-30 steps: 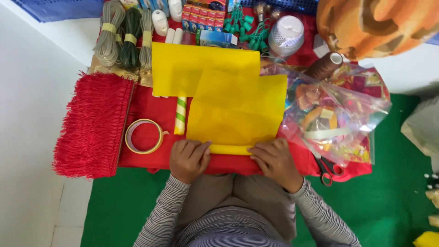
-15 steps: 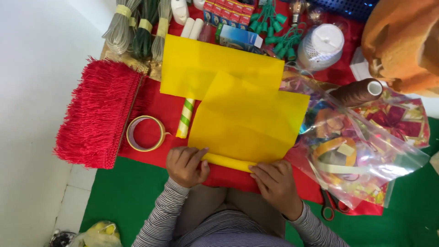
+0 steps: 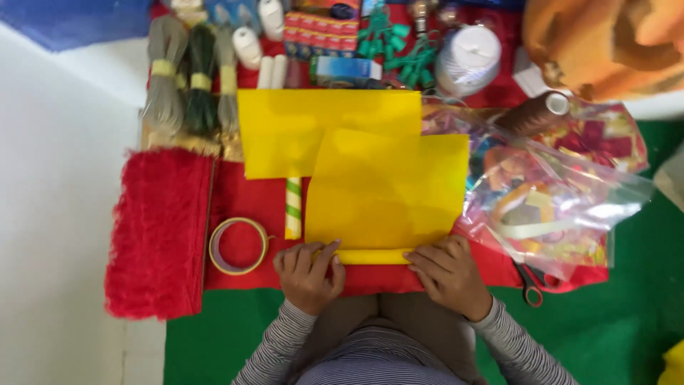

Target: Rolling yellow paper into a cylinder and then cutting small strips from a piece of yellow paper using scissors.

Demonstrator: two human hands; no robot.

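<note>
The view now looks more squarely down than half a second ago, so the yellow sheets sit level across the picture instead of slanting. The near edge of the front sheet is rolled up into a thicker tube than a second ago, when only a thin fold shows. The left hand now lies with a forefinger stretched along the tube's end, and the right hand presses closer at the other end. The fringe lies straight now.
</note>
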